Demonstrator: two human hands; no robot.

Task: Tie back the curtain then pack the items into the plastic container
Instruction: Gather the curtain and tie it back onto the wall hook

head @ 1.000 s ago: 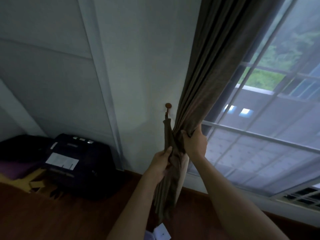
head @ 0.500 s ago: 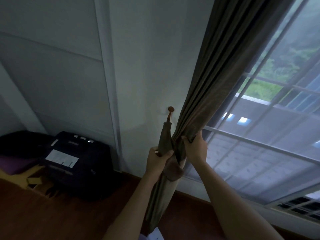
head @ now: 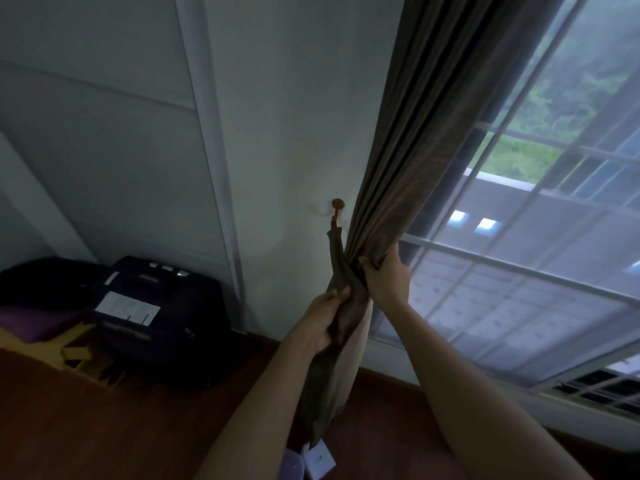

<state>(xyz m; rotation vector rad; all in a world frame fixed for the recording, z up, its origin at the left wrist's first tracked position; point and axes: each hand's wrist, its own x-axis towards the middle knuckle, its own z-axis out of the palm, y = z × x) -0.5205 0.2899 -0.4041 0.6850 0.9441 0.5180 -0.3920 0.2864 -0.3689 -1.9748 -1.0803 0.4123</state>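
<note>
A brown curtain [head: 415, 133] hangs from the top right and is gathered into a bunch beside the white wall. A brown tieback strap [head: 335, 251] hangs from a small round brown wall hook [head: 338, 203] and runs down to the bunch. My left hand [head: 325, 320] grips the strap's lower end and the gathered cloth below it. My right hand [head: 386, 275] clutches the curtain bunch just to the right, fingers wrapped round the folds. The curtain's tail [head: 332, 386] droops between my forearms. No plastic container is clearly visible.
A dark suitcase [head: 156, 317] with a white label stands on the wooden floor [head: 104, 427] at the left, next to a purple item [head: 31, 323] and cardboard [head: 72, 344]. A large window [head: 519, 271] fills the right. A white tag or card [head: 318, 459] lies near the bottom edge.
The view has shifted a little. My left hand has moved its grip on the strap and gathered cloth. My right hand keeps hold of the curtain bunch.
</note>
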